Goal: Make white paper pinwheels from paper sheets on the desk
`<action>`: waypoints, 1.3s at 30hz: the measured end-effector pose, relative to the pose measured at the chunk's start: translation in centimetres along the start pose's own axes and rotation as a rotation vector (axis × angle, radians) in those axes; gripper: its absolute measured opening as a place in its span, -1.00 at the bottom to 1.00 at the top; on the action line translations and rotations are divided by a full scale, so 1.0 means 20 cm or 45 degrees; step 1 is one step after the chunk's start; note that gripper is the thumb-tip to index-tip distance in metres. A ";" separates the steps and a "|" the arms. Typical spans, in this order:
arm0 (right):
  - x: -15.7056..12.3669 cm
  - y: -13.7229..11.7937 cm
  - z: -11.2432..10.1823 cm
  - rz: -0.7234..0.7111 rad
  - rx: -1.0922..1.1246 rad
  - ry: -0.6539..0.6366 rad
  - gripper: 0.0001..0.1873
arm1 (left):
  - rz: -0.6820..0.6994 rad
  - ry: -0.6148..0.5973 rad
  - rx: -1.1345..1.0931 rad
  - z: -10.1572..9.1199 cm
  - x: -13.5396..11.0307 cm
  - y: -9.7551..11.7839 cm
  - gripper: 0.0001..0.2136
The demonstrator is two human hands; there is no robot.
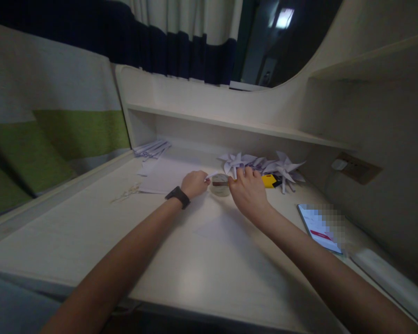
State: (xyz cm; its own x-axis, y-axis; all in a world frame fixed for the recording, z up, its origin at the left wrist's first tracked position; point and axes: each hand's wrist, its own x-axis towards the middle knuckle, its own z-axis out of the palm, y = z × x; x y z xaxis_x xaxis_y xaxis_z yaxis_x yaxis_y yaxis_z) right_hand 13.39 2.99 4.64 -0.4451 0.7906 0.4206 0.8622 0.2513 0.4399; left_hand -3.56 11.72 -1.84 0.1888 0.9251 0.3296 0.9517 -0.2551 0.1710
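My right hand (250,194) grips a yellow utility knife (268,181) with a black end, its metal blade pointing left. The blade lies across a round, see-through roll, apparently clear tape (220,191), between my hands; whether it touches cannot be told. My left hand (195,183), below a dark wristband, is closed at the roll's left side. From its fingertips sticks out a slim white piece, perhaps rolled paper (212,176). Just behind my right hand are white paper pinwheels (234,162), with another pinwheel (285,167) further right.
White paper sheets (160,178) lie left of my hands, with rolled paper sticks (153,149) behind them. Thin pale sticks (127,192) are scattered nearer. A lit phone or tablet (318,227) lies right. A shelf (230,123) overhangs the desk's back; a wall socket (357,168) is at right.
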 end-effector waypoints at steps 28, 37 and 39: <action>0.08 -0.08 0.03 -0.053 -0.007 0.007 -0.68 | 0.004 0.014 0.083 -0.05 -0.07 0.06 -0.69; 0.13 -0.01 0.11 0.179 0.061 -0.008 -0.66 | -0.073 -0.006 -0.027 -0.03 -0.04 0.02 -0.72; 0.12 0.02 0.17 0.313 0.157 -0.064 -0.68 | -0.099 -0.026 -0.080 -0.02 -0.02 0.00 -0.72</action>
State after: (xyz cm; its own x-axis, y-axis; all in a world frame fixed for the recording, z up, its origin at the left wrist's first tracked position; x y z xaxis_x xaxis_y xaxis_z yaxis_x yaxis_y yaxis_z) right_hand 13.42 6.85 3.20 -0.2093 0.8620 0.4616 0.9670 0.1123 0.2287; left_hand -3.79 11.26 -1.64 0.1203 0.9482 0.2940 0.9467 -0.1987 0.2535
